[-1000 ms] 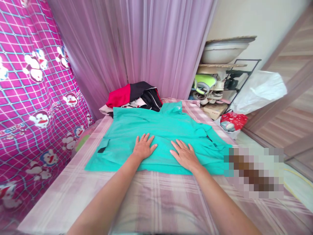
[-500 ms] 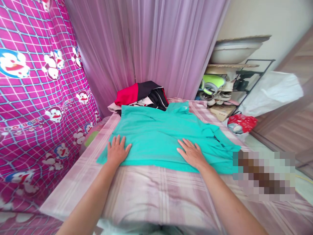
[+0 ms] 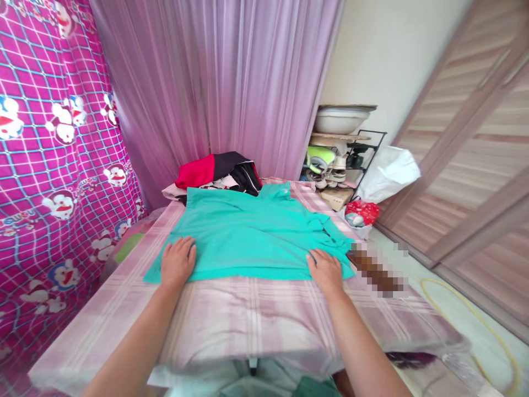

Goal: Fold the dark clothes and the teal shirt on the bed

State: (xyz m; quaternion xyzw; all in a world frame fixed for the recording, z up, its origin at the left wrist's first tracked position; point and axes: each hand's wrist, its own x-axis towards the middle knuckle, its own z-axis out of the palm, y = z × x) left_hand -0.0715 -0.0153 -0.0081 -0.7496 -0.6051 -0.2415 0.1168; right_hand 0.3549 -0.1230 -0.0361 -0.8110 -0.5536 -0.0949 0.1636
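A teal shirt (image 3: 252, 237) lies spread flat on a table covered with a pink plaid cloth (image 3: 248, 320). My left hand (image 3: 177, 262) rests palm down on the shirt's near left corner, fingers stretched flat. Pressed on the near right corner of the shirt is my right hand (image 3: 326, 270), also flat with fingers extended. Neither hand holds anything.
A pile of red, black and white clothes (image 3: 215, 171) sits behind the shirt. A purple curtain (image 3: 215, 82) hangs at the back and a pink cartoon-print cloth (image 3: 53, 149) at the left. A shoe rack (image 3: 339, 160), white bag (image 3: 386, 171), red bag (image 3: 359, 212) and wooden wardrobe (image 3: 475, 165) stand right.
Both hands have slid apart from the shirt's middle to its near corners, left hand leftward, right hand rightward. The camera has pulled back and shifted.
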